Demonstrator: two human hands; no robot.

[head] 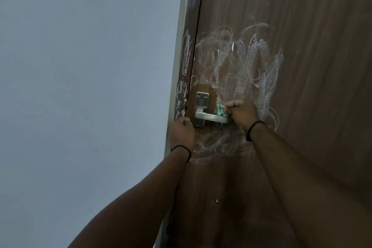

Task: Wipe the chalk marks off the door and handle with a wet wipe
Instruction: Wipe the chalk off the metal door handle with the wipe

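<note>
Pinching a crumpled green wet wipe [281,111] against the far end of the metal handle [211,116], the right hand [244,113] hides that tip, while the left hand [182,134], fingers curled with its grip unreadable, rests near the door [302,26] edge, chalk marks [241,62] spreading above.

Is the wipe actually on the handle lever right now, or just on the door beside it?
Touching. The head view shows the green wipe, pinched in the right hand, draped over the handle lever's top edge with no gap.
</note>
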